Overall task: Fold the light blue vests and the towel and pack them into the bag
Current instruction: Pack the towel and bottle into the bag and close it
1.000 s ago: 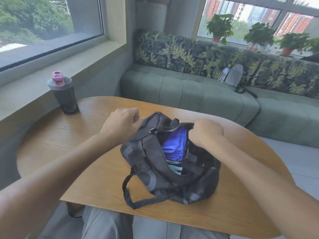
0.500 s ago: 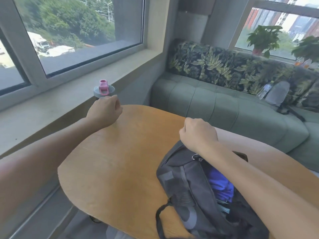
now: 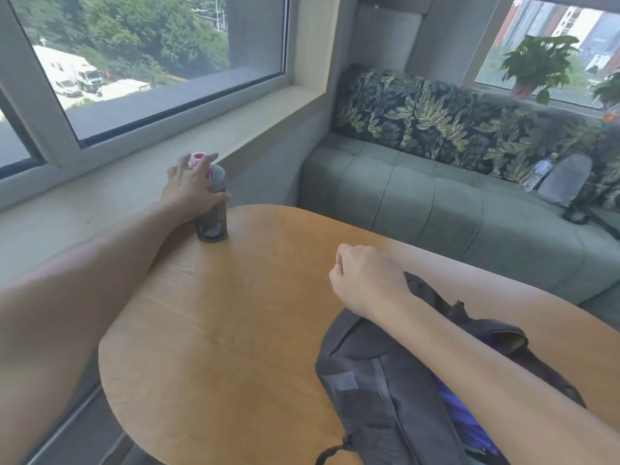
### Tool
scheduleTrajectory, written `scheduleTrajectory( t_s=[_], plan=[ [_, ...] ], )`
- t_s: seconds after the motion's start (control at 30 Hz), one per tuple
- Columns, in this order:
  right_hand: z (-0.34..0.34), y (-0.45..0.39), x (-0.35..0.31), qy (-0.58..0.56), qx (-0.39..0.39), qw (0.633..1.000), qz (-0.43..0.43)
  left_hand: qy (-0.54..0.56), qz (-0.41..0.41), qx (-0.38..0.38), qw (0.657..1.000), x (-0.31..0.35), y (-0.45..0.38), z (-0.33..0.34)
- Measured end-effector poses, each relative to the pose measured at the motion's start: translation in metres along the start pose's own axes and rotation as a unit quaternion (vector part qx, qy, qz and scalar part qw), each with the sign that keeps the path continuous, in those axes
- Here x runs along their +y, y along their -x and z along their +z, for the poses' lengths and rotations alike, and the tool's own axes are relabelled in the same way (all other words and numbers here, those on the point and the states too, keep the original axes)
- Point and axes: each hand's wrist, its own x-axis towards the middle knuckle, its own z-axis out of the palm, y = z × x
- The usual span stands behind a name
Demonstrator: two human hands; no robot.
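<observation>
Your left arm reaches out toward eleven o'clock, forearm bare and nearly straight. Your left hand is spread, fingers fanned upward and thumb stretched out to the right, wrapping a dark grey shaker bottle with a pink cap. Your right arm comes in from five o'clock, bare forearm angled toward ten o'clock. Your right hand is curled into a loose fist, knuckles up.
</observation>
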Motion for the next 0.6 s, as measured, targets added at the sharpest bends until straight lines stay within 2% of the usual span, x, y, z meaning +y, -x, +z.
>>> scheduleTrajectory(
  t_s=[0.23,0.47,0.6],
  plan=[
    [0.008,0.002,0.004,-0.009,-0.001,1.000,-0.007,0.036,0.006,0.034,0.999,0.013,0.001,0.009],
    [-0.008,0.023,0.009,-0.033,0.035,0.999,-0.020,0.085,0.051,0.056,0.993,0.032,0.042,0.009],
    [-0.023,0.043,0.021,-0.026,0.044,0.999,-0.009,0.129,0.103,0.058,0.985,0.057,0.085,0.006]
  ],
)
